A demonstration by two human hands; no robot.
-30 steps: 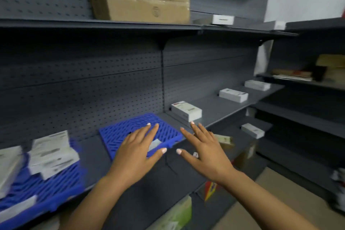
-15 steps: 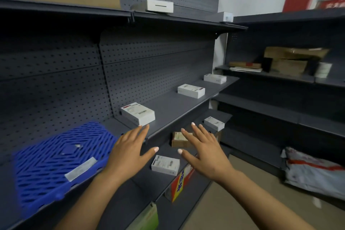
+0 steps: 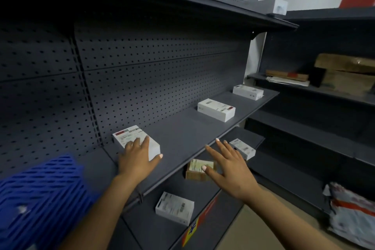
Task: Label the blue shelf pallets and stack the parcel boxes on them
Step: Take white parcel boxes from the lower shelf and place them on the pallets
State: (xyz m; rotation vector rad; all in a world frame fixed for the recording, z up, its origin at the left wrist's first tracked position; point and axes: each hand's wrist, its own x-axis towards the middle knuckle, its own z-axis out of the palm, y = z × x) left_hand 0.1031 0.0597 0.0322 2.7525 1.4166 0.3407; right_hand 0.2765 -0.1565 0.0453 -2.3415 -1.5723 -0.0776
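While left hand [image 3: 138,158] fingers rest flat on white box [image 3: 135,141], right hand [image 3: 229,165] spread; three boxes on shelf [image 3: 188,134].

We are in a stockroom or parcel depot: dark grey metal shelving [image 3: 203,128] with pegboard backs [image 3: 162,71] lines two walls, labelled white boxes [image 3: 216,110] sit spaced along it, brown cartons [image 3: 349,75] and a mailer bag [image 3: 353,219] lie nearby.

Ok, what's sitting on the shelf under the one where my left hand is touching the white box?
On the lower shelf: a white labelled box at the front, a brown cardboard box and another white box farther along. The right hand and the upper shelf's edge cover parts of it.
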